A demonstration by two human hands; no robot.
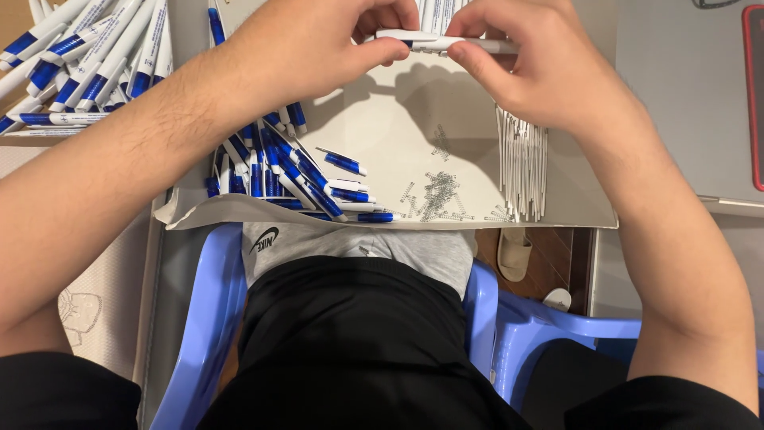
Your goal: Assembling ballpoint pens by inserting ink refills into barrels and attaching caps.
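Head view | left hand (pixel 306 44) and right hand (pixel 529 68) both pinch one white pen (pixel 446 44) at top edge | fingertips partly cropped | tiny springs (pixel 438 195) blurry on desk (pixel 382 127)

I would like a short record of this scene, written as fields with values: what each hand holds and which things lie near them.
left hand: left hand pinches one end of a white plastic pen
right hand: right hand pinches the other end of the pen
below the hands: heap of blue-and-white pen parts, small metal springs, bundle of thin white refill tubes
surface: flat white cardboard sheet
upper left: pile of finished blue-and-white pens
seat: light blue plastic chair
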